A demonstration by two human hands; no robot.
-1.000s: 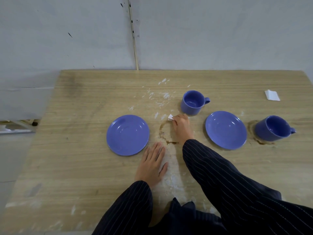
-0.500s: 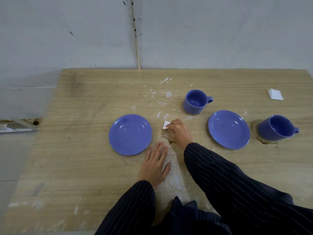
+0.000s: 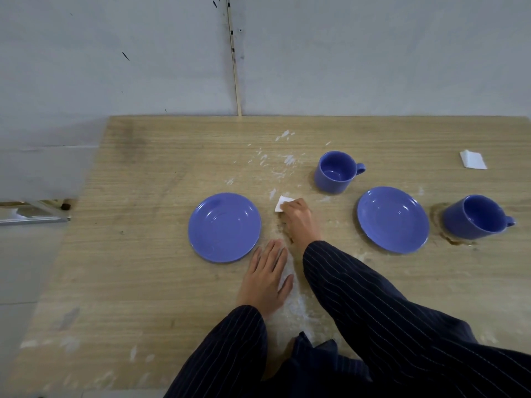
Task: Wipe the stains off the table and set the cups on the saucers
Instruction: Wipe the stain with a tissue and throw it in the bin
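Currently, head view, only view supplied.

Right hand [image 3: 297,218]: fingers closed on a small white wipe [image 3: 283,203], pressed flat to the desk [image 3: 143,268] between left saucer [image 3: 224,227] and right saucer [image 3: 393,219]. Compared with one second earlier: hand and wipe shifted from just beside the near cup [image 3: 334,172] toward the left saucer and slightly nearer the body. Brown ring stain [image 3: 283,229] formerly plain beside the hand; now only faint traces visible at the wrist, remainder hidden or removed. Judgement: central stain mostly cleared; a further pass likely needed.

Left hand [image 3: 265,281]: open, fingers together, palm flat on the desk, just beside the near rim of the left saucer. Holds nothing. Position unchanged across the three frames; serves as a brace.

Far cup [image 3: 475,216]: upright on the desk, right of the right saucer, standing on a second brown stain [image 3: 448,237]. Not yet wiped. Removal of this cup required before wiping.

Both cups off the saucers; both saucers bare. Spare white wipe [image 3: 472,160] at far right, well apart. White residue scattered across the desk centre.
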